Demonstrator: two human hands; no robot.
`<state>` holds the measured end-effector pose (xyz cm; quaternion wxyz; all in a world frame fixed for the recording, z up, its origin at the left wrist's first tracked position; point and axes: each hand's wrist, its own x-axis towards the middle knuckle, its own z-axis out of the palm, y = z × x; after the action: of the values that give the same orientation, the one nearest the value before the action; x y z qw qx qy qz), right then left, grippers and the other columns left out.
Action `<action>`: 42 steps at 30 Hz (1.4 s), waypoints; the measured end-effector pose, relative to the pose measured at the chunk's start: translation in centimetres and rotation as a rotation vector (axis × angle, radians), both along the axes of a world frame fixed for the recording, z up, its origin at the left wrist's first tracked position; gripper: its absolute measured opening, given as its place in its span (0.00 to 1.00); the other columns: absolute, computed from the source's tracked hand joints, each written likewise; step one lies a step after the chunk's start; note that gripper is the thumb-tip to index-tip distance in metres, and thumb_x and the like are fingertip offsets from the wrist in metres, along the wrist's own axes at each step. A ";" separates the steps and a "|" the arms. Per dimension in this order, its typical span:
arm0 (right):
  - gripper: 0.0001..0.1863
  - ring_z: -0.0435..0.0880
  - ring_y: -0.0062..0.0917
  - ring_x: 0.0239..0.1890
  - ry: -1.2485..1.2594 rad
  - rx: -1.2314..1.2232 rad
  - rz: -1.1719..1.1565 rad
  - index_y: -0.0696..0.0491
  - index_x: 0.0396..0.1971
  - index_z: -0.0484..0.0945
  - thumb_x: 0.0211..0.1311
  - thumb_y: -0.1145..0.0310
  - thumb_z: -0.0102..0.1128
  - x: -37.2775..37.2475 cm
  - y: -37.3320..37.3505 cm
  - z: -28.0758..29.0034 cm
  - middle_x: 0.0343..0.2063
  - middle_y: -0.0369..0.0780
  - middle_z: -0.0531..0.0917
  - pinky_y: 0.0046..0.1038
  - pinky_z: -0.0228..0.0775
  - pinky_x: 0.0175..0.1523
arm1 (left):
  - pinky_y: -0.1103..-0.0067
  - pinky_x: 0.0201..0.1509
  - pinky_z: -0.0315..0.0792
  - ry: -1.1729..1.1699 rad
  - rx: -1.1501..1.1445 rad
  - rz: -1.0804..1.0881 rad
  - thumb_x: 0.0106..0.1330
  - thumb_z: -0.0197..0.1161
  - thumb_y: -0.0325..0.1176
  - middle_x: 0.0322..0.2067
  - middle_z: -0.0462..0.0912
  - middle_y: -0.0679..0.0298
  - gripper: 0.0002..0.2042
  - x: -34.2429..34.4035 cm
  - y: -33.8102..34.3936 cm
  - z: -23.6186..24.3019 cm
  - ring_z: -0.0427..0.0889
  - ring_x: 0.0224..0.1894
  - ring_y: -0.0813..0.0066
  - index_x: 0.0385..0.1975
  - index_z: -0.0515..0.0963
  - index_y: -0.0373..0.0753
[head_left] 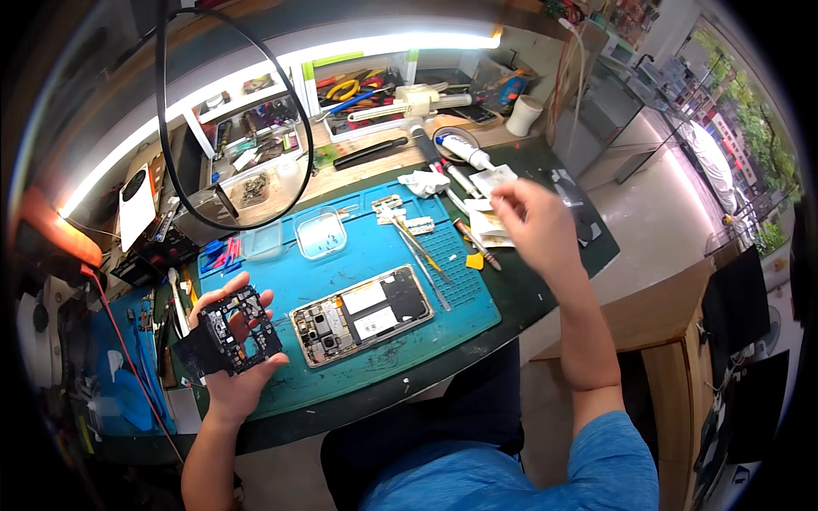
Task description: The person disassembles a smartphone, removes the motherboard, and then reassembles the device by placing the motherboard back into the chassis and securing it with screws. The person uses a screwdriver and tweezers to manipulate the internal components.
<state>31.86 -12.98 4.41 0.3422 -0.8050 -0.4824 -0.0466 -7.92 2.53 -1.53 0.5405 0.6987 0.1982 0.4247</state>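
Observation:
My left hand (239, 387) grips a black phone circuit board (266, 341) by its edges, with fingers showing through the opening in its middle. A dark flap hangs off the board's left side. Beside it on the blue work mat (281, 277) lies an opened phone (396, 302), its cameras and inner parts exposed. My right hand (541, 226) is raised over crumpled white tissue (487, 223) at the mat's right, its fingertips pinched together. Whatever is between those fingertips, if anything, is too small to make out.
Tweezers (422, 260) lie right of the phone, and a clear plastic tray (321, 232) sits behind it. A white tube (464, 153) and a brush (477, 244) lie at the right. A black cable loop (308, 128) hangs over the back left. Trays of tools (349, 89) line the back.

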 end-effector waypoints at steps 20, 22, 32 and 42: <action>0.09 0.86 0.30 0.31 0.082 0.110 0.558 0.53 0.44 0.86 0.68 0.67 0.71 -10.9 0.6 1.1 0.32 0.39 0.86 0.30 0.79 0.40 | 0.65 0.78 0.67 -0.067 -0.287 -0.337 0.58 0.81 0.22 0.76 0.63 0.51 0.49 0.2 0.0 0.6 0.67 0.77 0.61 0.77 0.55 0.41; 0.12 0.88 0.25 0.34 0.386 -0.027 0.666 0.54 0.51 0.86 0.73 0.66 0.66 -12.4 1.8 0.8 0.37 0.39 0.88 0.30 0.79 0.40 | 0.65 0.78 0.67 -0.115 -0.307 -0.307 0.57 0.82 0.21 0.76 0.63 0.48 0.48 0.2 -0.1 0.9 0.66 0.77 0.61 0.75 0.56 0.43; 0.20 0.84 0.13 0.37 1.491 -0.261 0.798 0.60 0.60 0.80 0.79 0.61 0.63 -18.6 6.4 -1.0 0.38 0.33 0.85 0.17 0.72 0.35 | 0.61 0.79 0.66 -0.086 0.095 -0.116 0.56 0.83 0.25 0.74 0.65 0.44 0.48 0.8 0.4 0.0 0.66 0.77 0.56 0.73 0.55 0.42; 0.17 0.89 0.20 0.39 1.310 -0.038 0.544 0.60 0.57 0.83 0.76 0.66 0.65 -11.2 7.8 -0.3 0.44 0.38 0.88 0.18 0.77 0.35 | 0.62 0.78 0.65 0.111 0.092 -0.014 0.64 0.76 0.24 0.75 0.63 0.48 0.51 0.6 -0.6 -0.1 0.66 0.77 0.55 0.81 0.46 0.39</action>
<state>20.71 -5.22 4.07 0.5475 -0.5242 -0.3619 0.5427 -7.36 1.88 -1.61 0.4990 0.7467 0.2031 0.3901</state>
